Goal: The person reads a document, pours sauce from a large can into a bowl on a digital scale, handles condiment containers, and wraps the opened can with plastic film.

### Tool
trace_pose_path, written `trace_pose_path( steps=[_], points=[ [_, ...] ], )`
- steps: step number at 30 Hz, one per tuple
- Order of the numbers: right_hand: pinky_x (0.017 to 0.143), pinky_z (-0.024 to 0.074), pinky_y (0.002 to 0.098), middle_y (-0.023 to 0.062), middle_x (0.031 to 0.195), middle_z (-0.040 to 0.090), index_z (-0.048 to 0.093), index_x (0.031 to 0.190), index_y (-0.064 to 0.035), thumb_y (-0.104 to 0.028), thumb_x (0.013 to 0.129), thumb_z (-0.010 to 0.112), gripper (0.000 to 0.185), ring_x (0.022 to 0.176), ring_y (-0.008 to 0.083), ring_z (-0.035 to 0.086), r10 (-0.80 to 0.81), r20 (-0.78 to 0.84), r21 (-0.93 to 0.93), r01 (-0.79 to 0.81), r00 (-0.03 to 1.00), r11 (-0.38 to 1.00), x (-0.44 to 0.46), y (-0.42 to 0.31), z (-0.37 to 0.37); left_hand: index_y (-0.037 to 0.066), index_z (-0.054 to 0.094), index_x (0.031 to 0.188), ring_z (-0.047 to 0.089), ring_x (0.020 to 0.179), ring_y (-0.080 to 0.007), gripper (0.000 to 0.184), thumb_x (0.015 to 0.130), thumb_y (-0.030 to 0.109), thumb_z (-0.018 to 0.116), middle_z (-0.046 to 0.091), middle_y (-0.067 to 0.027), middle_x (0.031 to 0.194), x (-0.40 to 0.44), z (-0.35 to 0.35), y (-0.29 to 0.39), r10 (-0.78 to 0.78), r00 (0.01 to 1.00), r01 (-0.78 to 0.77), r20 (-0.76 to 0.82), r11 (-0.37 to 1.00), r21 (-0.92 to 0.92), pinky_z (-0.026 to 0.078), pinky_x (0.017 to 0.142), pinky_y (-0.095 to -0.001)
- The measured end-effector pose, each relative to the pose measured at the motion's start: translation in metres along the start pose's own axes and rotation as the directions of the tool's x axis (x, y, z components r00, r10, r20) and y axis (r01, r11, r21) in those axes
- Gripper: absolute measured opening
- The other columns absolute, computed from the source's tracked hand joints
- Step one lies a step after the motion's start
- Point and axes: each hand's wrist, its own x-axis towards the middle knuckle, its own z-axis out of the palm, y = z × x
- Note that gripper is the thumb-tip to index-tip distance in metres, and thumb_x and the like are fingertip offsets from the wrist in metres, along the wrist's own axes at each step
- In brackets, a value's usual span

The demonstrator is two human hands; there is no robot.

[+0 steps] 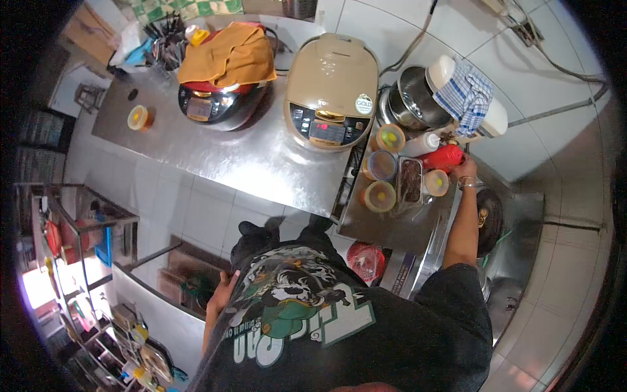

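My right hand (465,171) reaches to the back of the steel counter, its fingers closed around a red squeeze bottle (441,157) that lies tilted to the left. Beside it stands a white squeeze bottle (421,144). Close by are a clear tub of dark brown contents (411,180) and a small round tub with a yellow-marked lid (436,183). More round lidded tubs (380,196) sit to the left. My left hand (224,293) hangs at my side by my shirt, fingers loosely apart, with nothing seen in it.
A beige rice cooker (332,91) and a second cooker (222,104) under an orange cloth (228,55) stand on the steel table (255,166). Steel pots (418,98) and a checked cloth (465,97) are at the back right. A dark pan (488,222) lies right of my forearm.
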Motion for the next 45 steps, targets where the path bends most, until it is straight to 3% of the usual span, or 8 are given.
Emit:
trace_pose_path(
  steps=[3,12,18,21,26,33,39,45],
  points=[
    [0.087,0.057,0.0442,0.0176,0.105,0.074,0.067,0.12,-0.0062,-0.045,0.06,0.094,0.077,0.097,0.0354,0.072,-0.036,-0.112,-0.07,0.028,0.993,0.997,0.015,0.038,-0.008,-0.004,0.041,0.14,0.056,0.125,-0.0379,0.076,0.102,0.062,0.043,0.058,-0.0295,0.132,0.005,0.005,-0.006,-0.021,1.0,0.021,0.001,0.992,-0.125,0.042,0.104,-0.0419],
    [0.09,0.0529,0.0437,0.0183,0.113,0.072,0.063,0.121,-0.0035,-0.045,0.072,0.087,0.069,0.102,0.0348,0.069,0.061,-0.489,-0.21,-0.185,0.87,0.96,-0.152,-0.16,-0.177,0.006,0.064,0.118,0.063,0.105,-0.0438,0.04,0.097,0.04,0.057,0.068,-0.0254,0.108,-0.049,-0.044,0.147,0.346,0.937,-0.307,0.053,0.741,0.597,0.05,0.089,-0.0532],
    [0.093,0.0484,0.0338,0.0051,0.114,0.063,0.061,0.116,-0.0044,-0.014,0.071,0.091,0.055,0.103,0.0182,0.059,-0.31,-0.011,0.475,0.278,0.951,0.835,-0.273,-0.417,-0.093,0.0,0.048,0.139,0.054,0.126,-0.0395,0.078,0.077,0.032,0.081,0.057,-0.0221,0.136,-0.05,-0.066,0.234,0.975,0.184,-0.914,-0.122,0.215,0.344,0.045,0.104,-0.0483],
    [0.089,0.0503,0.0341,0.0062,0.108,0.067,0.064,0.115,-0.0056,-0.021,0.068,0.094,0.057,0.098,0.0189,0.062,-0.444,0.15,0.668,0.24,0.883,0.704,-0.328,-0.545,-0.053,0.002,0.051,0.137,0.06,0.117,-0.04,0.073,0.077,0.03,0.081,0.061,-0.02,0.13,-0.063,-0.094,0.234,0.962,0.059,-0.89,-0.265,0.171,0.423,0.049,0.099,-0.047],
    [0.079,0.052,0.0354,0.0116,0.093,0.067,0.064,0.108,-0.003,-0.048,0.075,0.086,0.06,0.084,0.0259,0.065,-0.868,-0.195,0.498,0.808,0.457,0.313,-0.367,-0.694,-0.023,0.005,0.057,0.128,0.066,0.098,-0.0356,0.072,0.068,0.034,0.085,0.065,-0.0131,0.115,-0.052,-0.167,0.163,0.85,0.077,-0.792,-0.521,0.369,0.486,0.054,0.083,-0.0437],
    [0.059,0.0481,0.0401,0.0142,0.072,0.06,0.063,0.09,-0.0026,-0.07,0.084,0.066,0.068,0.065,0.0334,0.062,-0.991,0.05,0.552,0.823,0.127,0.134,-0.43,-0.829,0.048,0.009,0.057,0.124,0.065,0.1,-0.0333,0.067,0.069,0.032,0.089,0.064,-0.0121,0.109,-0.11,-0.252,0.035,0.651,0.315,-0.773,-0.691,0.598,0.211,0.055,0.082,-0.0422],
    [0.05,0.0454,0.0399,0.0117,0.06,0.055,0.056,0.071,-0.0063,-0.042,0.078,0.081,0.044,0.053,0.0326,0.058,-0.976,0.029,0.604,0.782,-0.217,-0.156,-0.521,-0.949,0.075,0.004,0.055,0.12,0.065,0.103,-0.0166,0.072,0.066,0.028,0.095,0.065,-0.0091,0.111,-0.138,-0.292,-0.063,0.365,0.366,-0.855,-0.856,0.494,-0.155,0.054,0.091,-0.0342],
    [0.049,0.0469,0.0409,0.0107,0.057,0.053,0.056,0.07,-0.0068,-0.047,0.08,0.078,0.047,0.052,0.0314,0.059,-0.788,-0.052,0.609,0.606,-0.613,-0.512,-0.597,-1.051,0.124,0.002,0.054,0.116,0.065,0.094,-0.0168,0.071,0.064,0.027,0.095,0.065,-0.0094,0.102,-0.132,-0.333,-0.149,0.15,0.216,-0.906,-0.965,0.4,-0.14,0.052,0.082,-0.032]
  ],
)
